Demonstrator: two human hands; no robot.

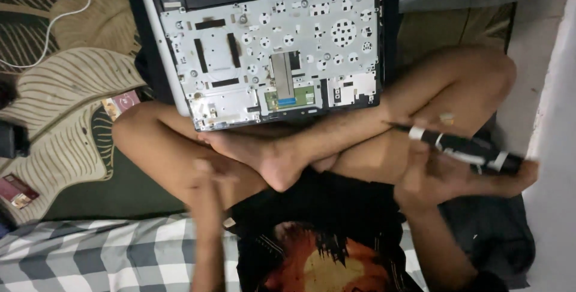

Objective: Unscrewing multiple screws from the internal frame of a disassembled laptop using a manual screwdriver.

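The person is sitting cross-legged with an opened laptop chassis lying bare-side up against the shins. Below and to the right of the laptop chassis, the right hand is closing around a black screwdriver with white bands, its tip pointing back toward the chassis. Below the chassis's left corner, the left hand is hovering over the knee, blurred, so whether its fingers are curling or spreading cannot be told. Left of the chassis, a white cable is trailing over a leaf-patterned bedcover.
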